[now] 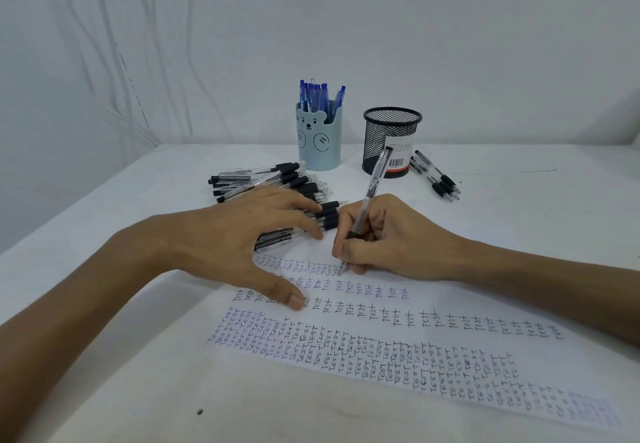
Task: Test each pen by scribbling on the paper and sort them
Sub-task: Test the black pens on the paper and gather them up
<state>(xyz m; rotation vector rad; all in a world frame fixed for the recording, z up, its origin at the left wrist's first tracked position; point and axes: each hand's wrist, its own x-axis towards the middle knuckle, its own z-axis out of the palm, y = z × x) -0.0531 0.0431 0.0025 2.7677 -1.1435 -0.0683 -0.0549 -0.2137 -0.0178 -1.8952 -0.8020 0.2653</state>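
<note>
My right hand (388, 238) grips a clear pen with a black grip (372, 184), tip down on the paper (450, 304) at the end of the top row of small "test" words. My left hand (228, 238) lies spread and flat, thumb pressing the paper's left part, fingers reaching onto a pile of black-grip pens (277, 183). The paper is covered in rows of handwritten "TEST". A light blue bear cup (319, 138) holds several blue pens (320, 94). A black mesh cup (391, 141) stands to its right.
A few black-grip pens (436, 176) lie loose on the table right of the mesh cup. The white table (138, 373) meets a white wall behind the cups. A small dark spot (200, 411) marks the table near the front.
</note>
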